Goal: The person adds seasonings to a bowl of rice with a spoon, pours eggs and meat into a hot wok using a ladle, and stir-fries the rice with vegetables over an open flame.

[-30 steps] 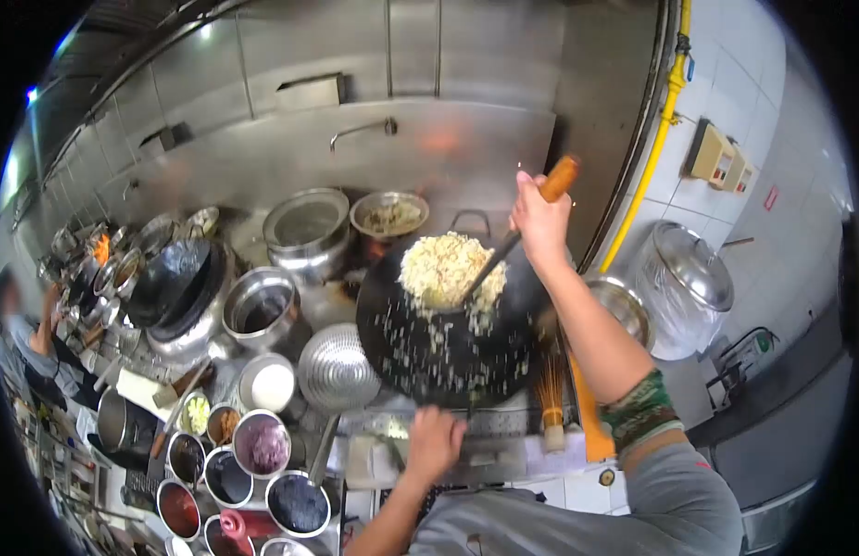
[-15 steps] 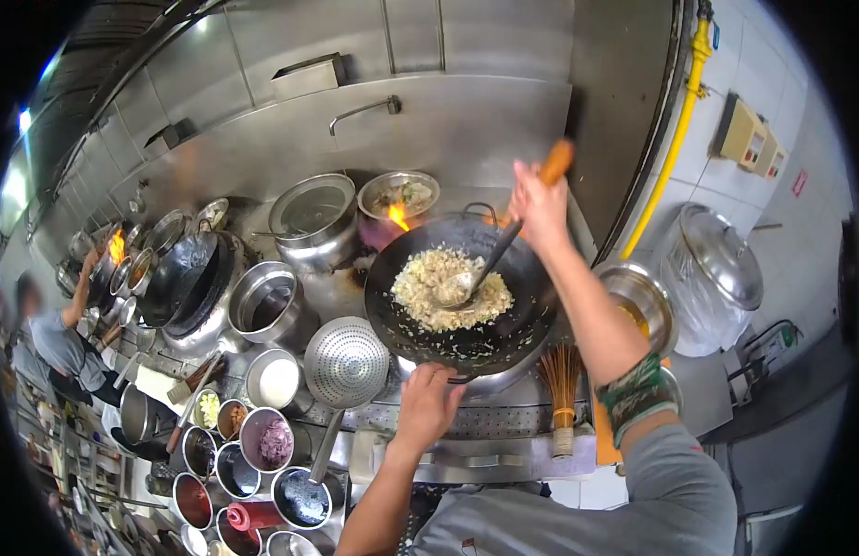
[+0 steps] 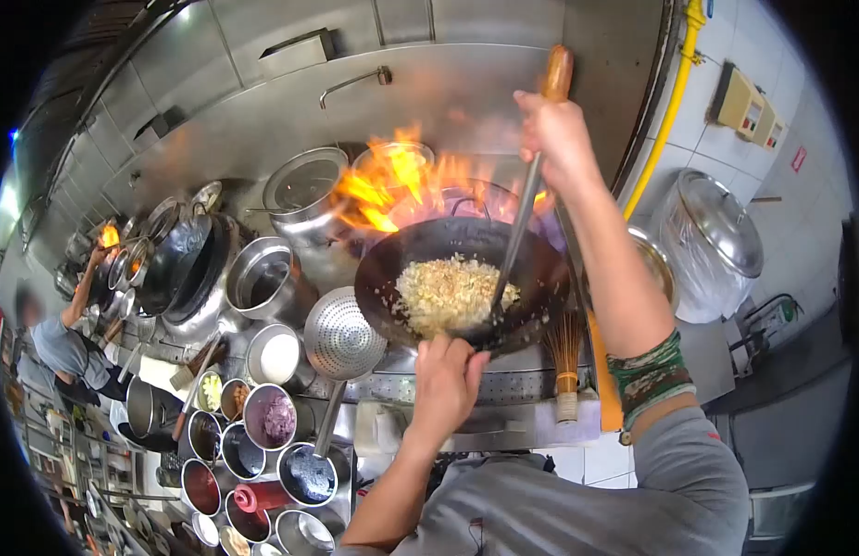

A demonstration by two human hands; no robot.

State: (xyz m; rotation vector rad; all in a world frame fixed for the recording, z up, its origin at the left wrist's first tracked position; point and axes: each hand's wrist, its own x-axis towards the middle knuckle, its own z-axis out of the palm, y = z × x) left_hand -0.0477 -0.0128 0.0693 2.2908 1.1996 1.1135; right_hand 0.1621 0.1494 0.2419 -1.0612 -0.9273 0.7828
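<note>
My left hand [image 3: 445,380] is closed at the near edge of a black wok [image 3: 540,278], where its handle is; the fingers cover the handle. The wok is tilted over the burner and holds a mound of pale, rice-like food with browned bits [image 3: 448,289]. My right hand [image 3: 557,139] is wrapped round the upper part of a ladle [image 3: 520,232], just below its wooden end. The ladle stands steeply, its bowl down at the food's right side and partly hidden. Large flames [image 3: 392,181] rise behind the wok.
A perforated strainer [image 3: 344,334] lies left of the wok. Several metal pots of ingredients, one with chopped purple onion [image 3: 279,417], stand at lower left. A bamboo brush [image 3: 565,371] lies at right. Another person [image 3: 63,343] works at far left near a smaller flame.
The small flame behind the wok has flared up high. The wok has tilted and the food has gathered towards me. My right hand has risen, bringing the ladle more upright.
</note>
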